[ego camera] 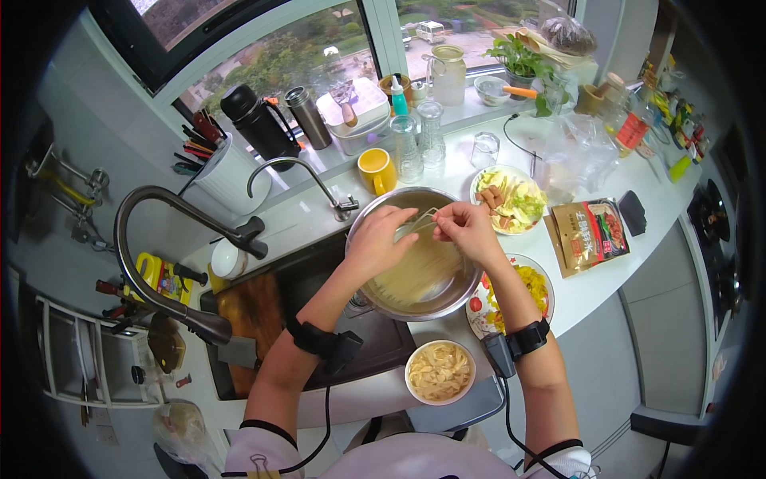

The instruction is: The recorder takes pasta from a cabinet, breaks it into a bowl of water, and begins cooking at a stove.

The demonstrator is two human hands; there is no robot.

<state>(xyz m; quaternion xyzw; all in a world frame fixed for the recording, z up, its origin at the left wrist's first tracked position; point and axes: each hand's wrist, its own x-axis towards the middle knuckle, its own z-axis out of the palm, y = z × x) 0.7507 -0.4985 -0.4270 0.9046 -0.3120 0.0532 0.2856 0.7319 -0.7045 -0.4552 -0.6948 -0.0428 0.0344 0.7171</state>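
Note:
A large stainless steel bowl (413, 312) stands at the edge of the dark sink, with pale thin noodles (419, 263) lying in cloudy liquid. Over its far part, my right hand (464, 230) pinches a few noodle strands (426, 217) between thumb and fingertips. My left hand (383, 239) is beside it on the left, fingers and thumb apart, close to the strands; nothing is gripped in it. Right of the bowl are a plate of cut cabbage and sausage pieces (516, 200) and a plate of chopped yellow food (531, 287), partly behind my right forearm. A bowl of pale strips (440, 372) sits nearest my body.
Left stand a dark curved faucet (152, 194), a slim faucet (299, 161) and a wooden board (248, 317) in the sink (305, 281). Behind the bowl are a yellow mug (377, 170) and glasses (407, 149). Food packets (589, 236) lie on the right.

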